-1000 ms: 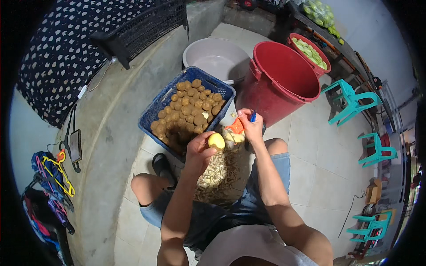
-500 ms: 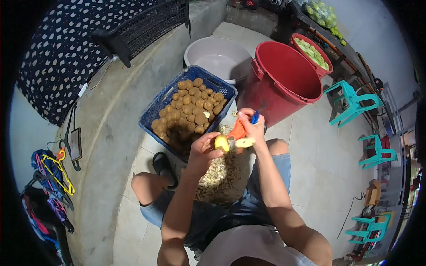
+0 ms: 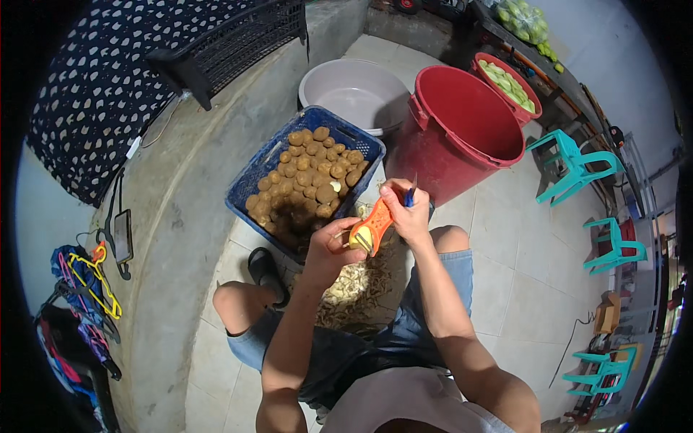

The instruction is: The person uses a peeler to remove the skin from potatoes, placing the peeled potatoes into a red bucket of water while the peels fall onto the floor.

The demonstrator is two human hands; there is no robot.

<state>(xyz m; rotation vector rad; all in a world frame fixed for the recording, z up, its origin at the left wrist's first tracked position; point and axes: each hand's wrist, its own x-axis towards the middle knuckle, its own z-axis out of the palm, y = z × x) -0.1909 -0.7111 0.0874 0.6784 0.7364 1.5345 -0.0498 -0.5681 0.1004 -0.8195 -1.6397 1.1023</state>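
Left fingers [image 3: 339,229]: curled round part-peeled potato [image 3: 365,232], frame centre.
Right fingers [image 3: 393,193]: I see them closed on orange peeler [image 3: 378,218], blue-handled tool [image 3: 409,198].
Peeler head: over potato.
Blue crate [image 3: 351,130]: brown potatoes [image 3: 310,172], upper left-centre.

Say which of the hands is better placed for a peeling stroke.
Probably the right hand: it grips the orange peeler, positioned over the potato, while the left hand holds that potato.

Potatoes [image 3: 303,173] lie in the basket [image 3: 348,130]. A basin [image 3: 354,86] stands behind the basket, a bucket [image 3: 462,115] to its right, chairs [image 3: 574,160] farther right. Peelings [image 3: 354,283] lie on the floor [image 3: 498,274] before the basket, a phone [image 3: 124,234] well to its left.
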